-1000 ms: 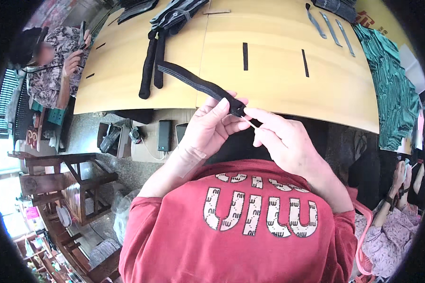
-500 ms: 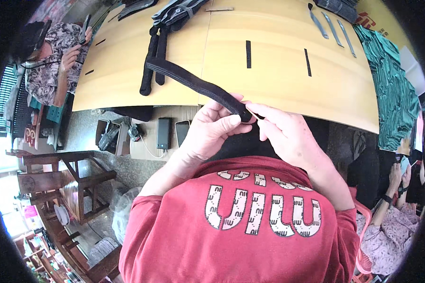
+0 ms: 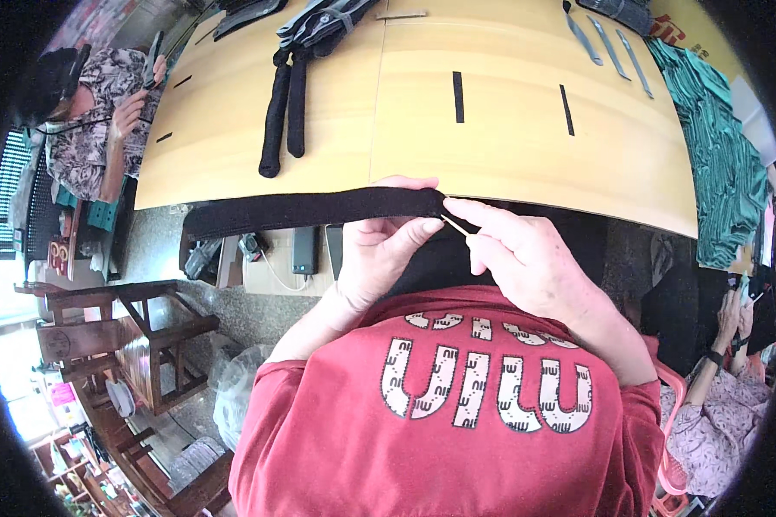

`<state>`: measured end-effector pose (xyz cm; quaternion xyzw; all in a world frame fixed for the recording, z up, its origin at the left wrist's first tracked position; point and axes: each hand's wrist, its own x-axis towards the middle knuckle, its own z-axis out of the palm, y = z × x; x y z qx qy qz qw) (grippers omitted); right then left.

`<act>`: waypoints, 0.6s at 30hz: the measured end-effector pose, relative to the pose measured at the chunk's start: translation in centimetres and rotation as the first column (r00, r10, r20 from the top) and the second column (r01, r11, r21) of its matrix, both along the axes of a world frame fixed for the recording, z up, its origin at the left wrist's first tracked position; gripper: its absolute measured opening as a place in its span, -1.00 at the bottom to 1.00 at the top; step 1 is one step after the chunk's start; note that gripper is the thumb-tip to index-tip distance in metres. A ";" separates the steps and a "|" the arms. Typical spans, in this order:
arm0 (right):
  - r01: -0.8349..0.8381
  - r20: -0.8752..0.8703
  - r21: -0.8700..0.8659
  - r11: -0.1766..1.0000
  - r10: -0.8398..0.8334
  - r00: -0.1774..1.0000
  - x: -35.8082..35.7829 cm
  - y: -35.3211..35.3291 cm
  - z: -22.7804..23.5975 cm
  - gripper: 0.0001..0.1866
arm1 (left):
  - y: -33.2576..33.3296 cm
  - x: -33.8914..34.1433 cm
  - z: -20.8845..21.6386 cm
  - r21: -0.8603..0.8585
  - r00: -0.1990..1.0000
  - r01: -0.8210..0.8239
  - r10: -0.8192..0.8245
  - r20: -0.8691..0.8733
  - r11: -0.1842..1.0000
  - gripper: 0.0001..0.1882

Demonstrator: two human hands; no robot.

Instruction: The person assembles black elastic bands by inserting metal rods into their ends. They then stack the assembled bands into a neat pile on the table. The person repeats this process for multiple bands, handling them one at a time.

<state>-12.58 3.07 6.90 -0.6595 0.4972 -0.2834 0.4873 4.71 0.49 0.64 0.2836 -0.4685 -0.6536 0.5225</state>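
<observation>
A long black fabric band (image 3: 310, 209) stretches leftward along the table's near edge, its left end hanging past the edge. My left hand (image 3: 388, 246) is closed around it close to its right end, thumb in front and fingers behind. At that end my right hand (image 3: 517, 254) pinches a thin pale stick-like tool (image 3: 457, 226), its tip against or just beside the fabric. Whether the tip goes into the band I cannot tell.
On the yellow table (image 3: 509, 164) lie dark strips, a grey-and-black fabric bundle (image 3: 315, 30) and grey strips (image 3: 608, 47). Green fabric (image 3: 720, 155) is piled at the right. A wooden chair (image 3: 138, 336) stands lower left. Other people sit at far left and lower right.
The black band has swung down from over the table, so its free end now points left along the near edge. Both hands stay at its right end.
</observation>
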 end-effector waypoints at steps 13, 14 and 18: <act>-0.001 -0.005 0.006 1.000 0.001 1.000 0.0 0.2 -0.3 -0.60 | 0.3 -0.7 -0.5 -0.190 0.992 -0.113 0.123 0.042 0.975 -0.60; -0.001 -0.008 0.000 1.000 0.001 1.000 0.0 0.2 -0.4 -0.60 | 0.3 -0.6 -0.6 -0.222 0.986 -0.121 0.144 0.089 0.967 -0.60; 0.008 0.047 -0.005 1.000 -0.008 0.999 0.1 0.3 -0.6 -0.60 | 0.2 -0.3 -1.3 -0.341 0.952 -0.112 0.199 0.233 0.933 -0.58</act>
